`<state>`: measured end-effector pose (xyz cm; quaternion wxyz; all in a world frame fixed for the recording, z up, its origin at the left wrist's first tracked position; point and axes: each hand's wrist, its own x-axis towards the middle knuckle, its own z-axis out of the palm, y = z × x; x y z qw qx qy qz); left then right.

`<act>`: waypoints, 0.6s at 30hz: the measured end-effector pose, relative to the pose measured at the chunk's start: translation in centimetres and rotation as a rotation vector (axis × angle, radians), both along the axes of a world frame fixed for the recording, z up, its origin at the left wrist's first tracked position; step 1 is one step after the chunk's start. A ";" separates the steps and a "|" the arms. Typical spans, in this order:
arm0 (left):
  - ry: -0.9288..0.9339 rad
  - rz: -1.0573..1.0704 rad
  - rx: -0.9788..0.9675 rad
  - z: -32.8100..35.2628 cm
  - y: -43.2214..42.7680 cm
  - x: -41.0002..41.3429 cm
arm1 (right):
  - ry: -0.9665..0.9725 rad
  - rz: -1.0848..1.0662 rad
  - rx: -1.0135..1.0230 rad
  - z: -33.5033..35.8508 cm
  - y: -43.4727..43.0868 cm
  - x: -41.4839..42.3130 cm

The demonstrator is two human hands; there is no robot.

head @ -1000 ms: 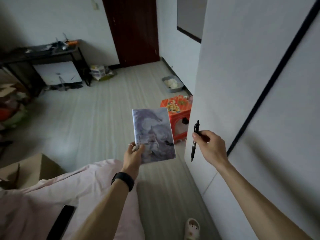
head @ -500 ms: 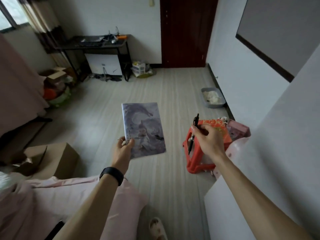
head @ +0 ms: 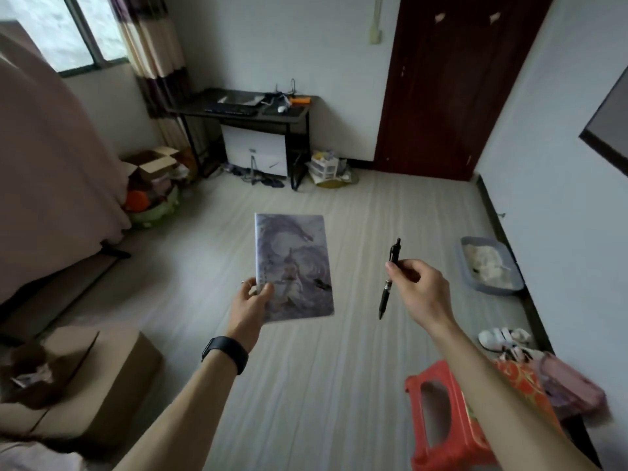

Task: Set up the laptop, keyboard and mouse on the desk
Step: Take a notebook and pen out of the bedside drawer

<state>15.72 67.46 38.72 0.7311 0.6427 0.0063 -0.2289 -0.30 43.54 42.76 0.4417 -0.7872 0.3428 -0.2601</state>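
Note:
My left hand point(head: 249, 305) pinches the lower left corner of a notebook point(head: 294, 263) with a pale purple illustrated cover, held upright in front of me. My right hand point(head: 419, 288) grips a black pen point(head: 389, 278), tip pointing down. Across the room stands a black desk point(head: 190, 108) against the far wall. On it lie a closed laptop point(head: 243, 96), a black keyboard point(head: 229, 111) and a white mouse point(head: 281, 109) on a dark pad.
A red plastic stool point(head: 441, 416) stands near my right arm, with shoes point(head: 503, 338) beside it. A grey tray point(head: 489, 266) lies by the right wall. Cardboard boxes sit at the lower left point(head: 102, 379) and near the curtain point(head: 149, 164). The dark door point(head: 452, 83) is shut.
My view has swung left and away from the white wall, so the desk now sits straight ahead. Both hands keep their hold on the notebook and pen.

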 end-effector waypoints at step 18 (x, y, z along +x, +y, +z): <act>0.007 0.234 0.080 -0.2 -18.7 50.4 | 0.045 0.256 0.054 -1.7 -22.4 54.9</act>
